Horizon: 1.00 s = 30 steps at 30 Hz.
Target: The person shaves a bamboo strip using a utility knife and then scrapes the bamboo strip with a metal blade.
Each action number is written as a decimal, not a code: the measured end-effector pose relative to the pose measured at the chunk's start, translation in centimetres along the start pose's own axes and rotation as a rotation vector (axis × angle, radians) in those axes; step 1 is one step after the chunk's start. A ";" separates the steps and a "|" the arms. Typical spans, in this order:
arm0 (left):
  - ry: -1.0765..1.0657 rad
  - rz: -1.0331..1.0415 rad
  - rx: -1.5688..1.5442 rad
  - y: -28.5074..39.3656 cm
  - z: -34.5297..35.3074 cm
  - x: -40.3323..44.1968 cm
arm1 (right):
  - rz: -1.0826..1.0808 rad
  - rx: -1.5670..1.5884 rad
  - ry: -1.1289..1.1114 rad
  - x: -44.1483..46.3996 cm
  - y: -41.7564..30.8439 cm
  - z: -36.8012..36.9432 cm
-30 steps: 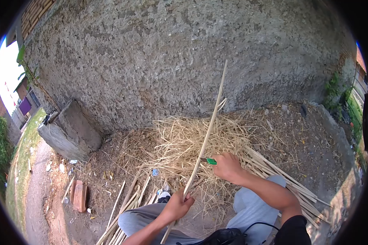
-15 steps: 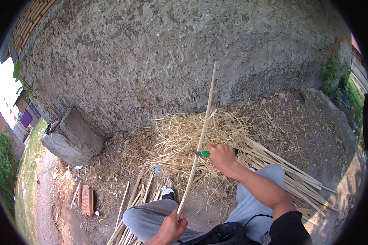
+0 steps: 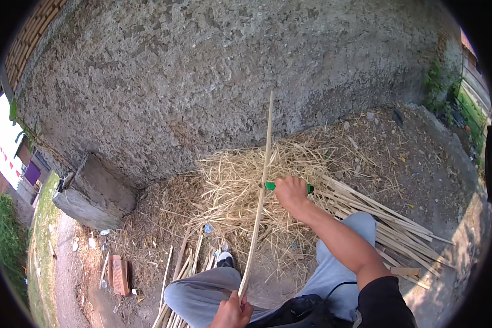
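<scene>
Concrete block at ground's wall-side edge; reddish brick nearer. Loose pale strips beside left knee. Left hand closed around lower part of long strip, slanting up before shavings heap. Right hand gripping green handle at strip's mid-length; blade indistinct. More strips right.

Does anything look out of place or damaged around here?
A small blue scrap lies at the edge of the pale shavings, its colour unlike theirs, perhaps litter. The wall is rough and pitted, possibly weathered. I see nothing obviously wrong with the long strip in the left hand or the green-handled tool in the right hand.
</scene>
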State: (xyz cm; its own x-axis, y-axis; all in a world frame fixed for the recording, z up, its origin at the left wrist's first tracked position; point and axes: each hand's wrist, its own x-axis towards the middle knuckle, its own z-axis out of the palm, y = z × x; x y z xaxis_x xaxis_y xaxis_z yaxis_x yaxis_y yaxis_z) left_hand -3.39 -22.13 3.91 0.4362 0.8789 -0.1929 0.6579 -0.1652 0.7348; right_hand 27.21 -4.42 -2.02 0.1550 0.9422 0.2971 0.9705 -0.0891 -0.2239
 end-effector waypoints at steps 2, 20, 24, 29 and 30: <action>-0.025 0.134 -0.003 -0.4 0.3 -1.5 | 0.083 -0.113 0.170 1.2 3.0 0.5; -0.150 -0.121 0.067 -2.1 -1.2 -5.4 | 0.144 -0.157 -0.011 2.6 4.4 3.1; -0.137 -0.187 0.001 -1.3 -1.6 -5.3 | 0.092 -0.174 0.027 2.9 4.1 4.6; -0.177 -0.226 -0.028 -1.8 -1.5 -5.3 | 0.061 -0.129 -0.062 3.6 3.9 7.0; -0.146 -0.204 -0.010 -2.1 -1.5 -5.6 | 0.061 -0.125 -0.068 3.6 3.9 7.5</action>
State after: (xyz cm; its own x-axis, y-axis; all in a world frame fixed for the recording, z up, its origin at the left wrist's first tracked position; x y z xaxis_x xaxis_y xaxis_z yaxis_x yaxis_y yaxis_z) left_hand -8.12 -26.05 4.39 0.3793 0.8199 -0.4290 0.7357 0.0139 0.6771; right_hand 30.16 1.06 -8.76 0.2052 0.9532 0.2221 0.9759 -0.1819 -0.1208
